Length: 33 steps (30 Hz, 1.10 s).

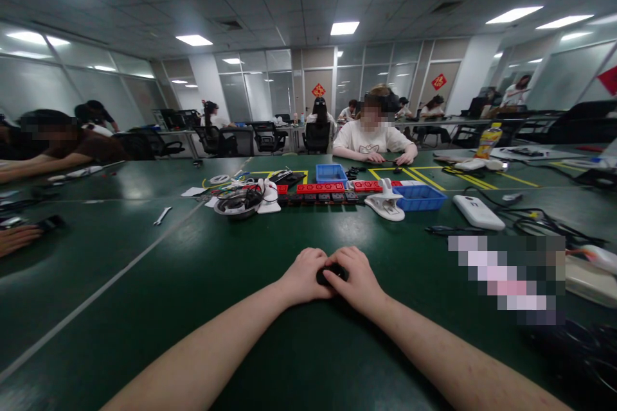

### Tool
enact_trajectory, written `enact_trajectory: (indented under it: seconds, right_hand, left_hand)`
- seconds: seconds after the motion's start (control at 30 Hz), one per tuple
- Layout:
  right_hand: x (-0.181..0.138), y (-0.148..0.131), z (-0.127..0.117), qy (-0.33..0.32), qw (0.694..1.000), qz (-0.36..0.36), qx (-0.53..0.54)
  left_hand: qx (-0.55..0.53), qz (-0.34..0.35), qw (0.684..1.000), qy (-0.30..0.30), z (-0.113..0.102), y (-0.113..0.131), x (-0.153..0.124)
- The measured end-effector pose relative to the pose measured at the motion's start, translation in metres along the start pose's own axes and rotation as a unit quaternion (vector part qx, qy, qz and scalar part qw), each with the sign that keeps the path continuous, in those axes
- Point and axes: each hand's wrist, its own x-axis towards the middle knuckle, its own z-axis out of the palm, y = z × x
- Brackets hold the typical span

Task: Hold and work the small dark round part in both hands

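Both of my hands are together on the green tabletop, closed around a small black rounded object (332, 274) whose kind I cannot make out. My left hand (307, 275) grips its left side, fingers curled over the far edge. From the right, my right hand (357, 277) wraps it, with the thumb lying across its near face. Most of the object is hidden by the fingers, and only a dark patch shows between the two hands.
Beyond my hands stand red-and-black power strips (321, 192), a white clamp (387, 200), blue bins (419, 197) and a tangle of cables (238, 198). A wrench (162, 216) lies left, a white power bank (478, 212) right. A co-worker (373, 131) sits opposite.
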Motion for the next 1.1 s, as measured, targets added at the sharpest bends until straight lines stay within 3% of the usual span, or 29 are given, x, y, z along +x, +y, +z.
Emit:
enact_trajectory:
  seconds: [0.23,0.4,0.6,0.77,1.1]
  right_hand:
    - [-0.002,-0.004,-0.002,-0.035,0.993,-0.081,0.083]
    - [-0.004,-0.008,-0.005,-0.009,0.990,-0.104,0.091]
    - [-0.004,-0.006,-0.003,0.046,0.998,-0.029,0.019]
    - [-0.003,0.000,0.002,0.026,0.998,0.036,-0.040]
    - [0.000,-0.001,0.002,0.007,0.999,0.038,-0.035]
  left_hand:
    - [-0.041,0.032,0.998,-0.030,0.002,-0.017,0.002]
    - [-0.031,0.036,0.998,-0.030,0.001,-0.015,0.001]
    - [0.010,-0.012,1.000,0.014,0.000,-0.005,-0.001]
    - [0.043,-0.026,0.999,0.011,0.005,0.000,-0.002]
    - [0.024,-0.014,1.000,0.000,0.003,0.001,0.000]
